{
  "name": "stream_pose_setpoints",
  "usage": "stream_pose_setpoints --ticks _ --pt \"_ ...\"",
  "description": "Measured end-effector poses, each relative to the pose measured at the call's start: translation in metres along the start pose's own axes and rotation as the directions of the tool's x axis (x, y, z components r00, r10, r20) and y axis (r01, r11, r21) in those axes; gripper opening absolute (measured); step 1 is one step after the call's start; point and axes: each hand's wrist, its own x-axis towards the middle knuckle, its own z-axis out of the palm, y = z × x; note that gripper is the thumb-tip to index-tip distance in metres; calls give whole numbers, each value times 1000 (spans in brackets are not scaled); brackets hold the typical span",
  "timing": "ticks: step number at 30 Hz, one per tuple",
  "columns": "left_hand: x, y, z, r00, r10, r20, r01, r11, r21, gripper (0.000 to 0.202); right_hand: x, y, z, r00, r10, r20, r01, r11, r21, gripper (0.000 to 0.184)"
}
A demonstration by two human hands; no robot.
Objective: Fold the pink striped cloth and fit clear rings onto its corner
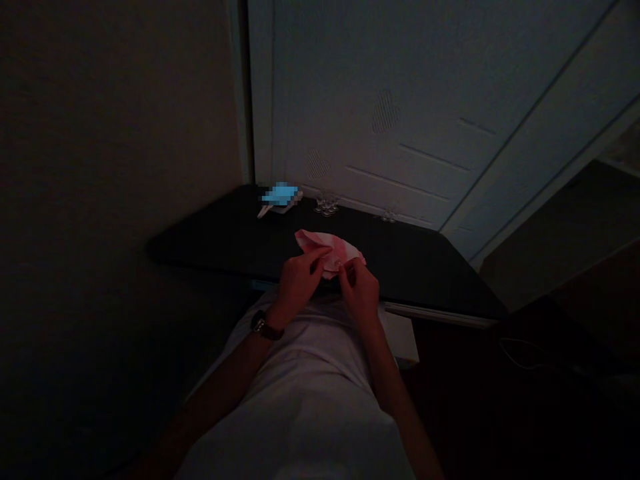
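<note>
A crumpled pink and white cloth (345,248) is held between my two hands, just above the near edge of the dark tabletop. My left hand (301,277) pinches it from the left, its index finger lying across the folds. On the right, the thumb and fingertips of my right hand (361,287) are closed on the cloth's lower edge. Dim light hides whether the cloth is a garment or a plain piece of fabric.
Toward the back left of the dark table (240,237) lies a phone-like device (281,195) with a blurred blue screen. Clear ornaments (327,205) stand along the white panel (350,87). A white box (403,339) sits below the table's front edge, and a pale cable (520,353) lies right.
</note>
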Motion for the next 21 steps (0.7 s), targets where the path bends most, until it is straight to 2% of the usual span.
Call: stream_pose_setpoints --ticks 8,21 --pt "0 1 -1 1000 -10 15 10 1000 16 31 1 0 2 1000 29 -9 -29 1000 -3 18" --pt "-1 0 1 1000 0 0 0 1000 6 31 0 0 2 1000 9 -7 -9 1000 -1 18"
